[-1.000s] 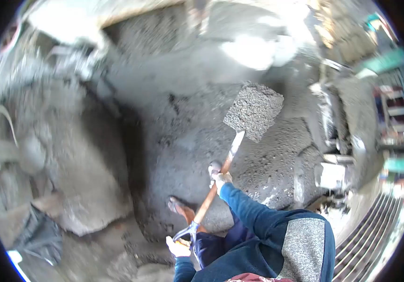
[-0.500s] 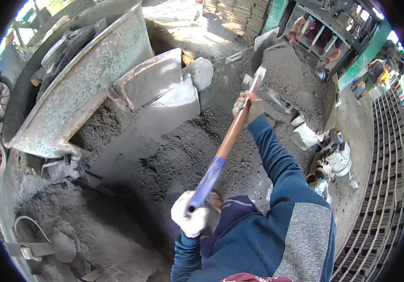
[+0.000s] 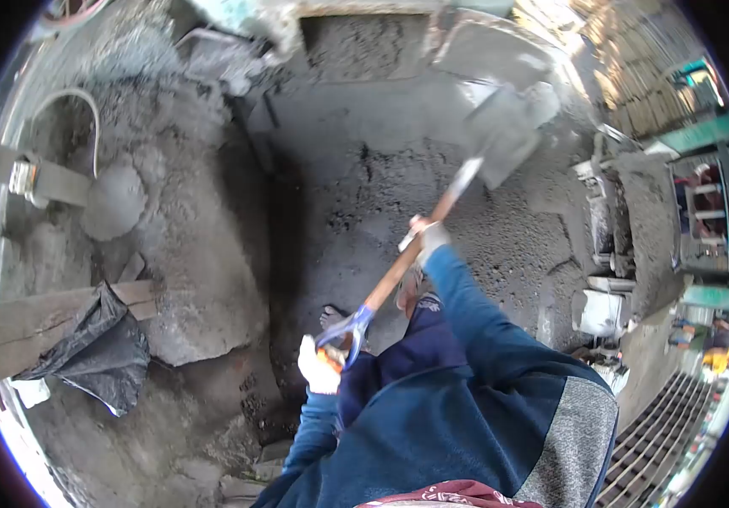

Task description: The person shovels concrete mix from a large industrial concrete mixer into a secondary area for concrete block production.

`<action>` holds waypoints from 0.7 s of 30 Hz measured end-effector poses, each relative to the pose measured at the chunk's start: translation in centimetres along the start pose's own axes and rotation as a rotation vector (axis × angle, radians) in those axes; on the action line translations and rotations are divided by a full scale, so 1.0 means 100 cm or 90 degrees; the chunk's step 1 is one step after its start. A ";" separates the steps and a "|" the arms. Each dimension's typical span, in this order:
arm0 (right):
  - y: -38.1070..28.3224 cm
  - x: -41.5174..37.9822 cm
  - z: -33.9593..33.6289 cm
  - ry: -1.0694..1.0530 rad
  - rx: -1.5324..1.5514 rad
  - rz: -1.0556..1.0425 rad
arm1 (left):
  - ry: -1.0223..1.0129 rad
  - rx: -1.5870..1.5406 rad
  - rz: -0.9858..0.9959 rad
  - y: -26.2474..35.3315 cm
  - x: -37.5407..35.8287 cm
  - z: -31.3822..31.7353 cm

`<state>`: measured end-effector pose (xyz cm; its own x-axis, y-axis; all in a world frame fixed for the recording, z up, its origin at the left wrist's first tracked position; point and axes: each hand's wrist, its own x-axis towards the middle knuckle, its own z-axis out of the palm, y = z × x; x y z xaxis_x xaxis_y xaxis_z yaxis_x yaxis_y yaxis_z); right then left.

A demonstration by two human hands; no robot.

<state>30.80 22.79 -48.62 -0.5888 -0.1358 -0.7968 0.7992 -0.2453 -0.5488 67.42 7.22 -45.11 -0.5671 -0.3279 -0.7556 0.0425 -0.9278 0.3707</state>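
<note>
A shovel (image 3: 400, 269) slants across the middle of the head view, its wooden shaft running into a blue D-shaped handle. My left hand (image 3: 320, 367), in a white glove, is closed round the end of that handle, close to my body. Farther up the shaft, my right hand (image 3: 429, 238) wraps the wood; its glove is pale with bare fingers showing. The grey blade, blurred by motion, points away to the upper right over the floor. Damp grey mix (image 3: 381, 190) lies in crumbs below the shaft. My feet stand just beside the handle.
A large grey mound or block (image 3: 203, 254) rises on the left, with a wooden beam (image 3: 59, 317) and a black plastic bag (image 3: 106, 351) by it. A metal trough (image 3: 364, 46) stands ahead. On the right are machine frames (image 3: 707, 220) and rows of racks (image 3: 656, 449).
My view has turned to the left and down. The shovel has swung with both hands still on it, and its blade now shows raised toward the trough side.
</note>
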 end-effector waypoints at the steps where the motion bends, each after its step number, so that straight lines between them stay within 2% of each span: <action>1: 0.075 0.034 0.005 0.043 -0.082 -0.017 | 0.064 -0.077 -0.029 -0.001 -0.018 -0.033; 2: 0.134 0.026 0.020 0.068 -0.078 0.056 | 0.234 -0.017 0.029 -0.015 -0.035 -0.078; 3: 0.203 0.040 0.011 -0.009 -0.091 0.213 | 0.128 -0.169 -0.012 -0.023 -0.069 -0.120; 4: 0.279 0.046 0.004 0.028 -0.220 0.189 | 0.179 -0.123 0.036 -0.035 -0.114 -0.137; 5: 0.342 0.027 -0.009 -0.034 -0.260 0.225 | 0.340 0.304 0.267 -0.073 -0.144 -0.179; 6: 0.391 0.012 -0.016 -0.099 -0.296 0.262 | 0.702 0.750 0.356 -0.110 -0.171 -0.218; 7: 0.412 -0.017 -0.013 -0.056 -0.278 0.488 | 0.708 0.403 0.199 -0.116 -0.209 -0.224; 9: 0.469 -0.030 -0.014 -0.058 -0.276 0.627 | 0.669 -0.017 0.136 -0.122 -0.246 -0.261; 10: 0.488 -0.025 -0.012 -0.045 -0.287 0.650 | 0.709 -0.012 0.164 -0.119 -0.233 -0.247; 11: 0.501 -0.018 -0.010 -0.030 -0.296 0.670 | 0.747 -0.004 0.191 -0.110 -0.218 -0.231; 12: 0.510 0.003 -0.008 -0.077 -0.279 0.699 | 0.821 -0.166 0.155 -0.088 -0.181 -0.177; 13: 0.520 0.035 -0.010 -0.100 -0.296 0.648 | 0.780 -0.085 0.071 -0.079 -0.146 -0.164; 14: 0.530 0.074 -0.003 -0.113 -0.397 0.511 | 0.750 -0.027 0.061 -0.080 -0.104 -0.164; 16: 0.487 0.179 0.015 -0.033 0.053 0.459 | 0.660 0.078 0.136 -0.085 0.026 -0.165; 17: 0.413 0.237 0.025 -0.228 -0.156 0.301 | 0.626 0.086 0.162 -0.088 0.074 -0.162; 18: 0.362 0.280 0.057 -0.088 -0.245 0.507 | 0.606 0.069 0.178 -0.092 0.104 -0.157; 19: 0.357 0.290 0.056 -0.052 -0.213 0.414 | 0.559 0.019 0.185 -0.081 0.118 -0.103; 21: 0.355 0.285 0.044 -0.060 -0.228 0.405 | 0.604 -0.101 0.150 -0.098 0.118 -0.117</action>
<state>41.85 5.95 -89.65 0.0077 -0.2335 -0.9723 0.9708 0.2348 -0.0487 69.95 10.37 -63.97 0.3615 -0.4495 -0.8168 0.2187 -0.8108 0.5430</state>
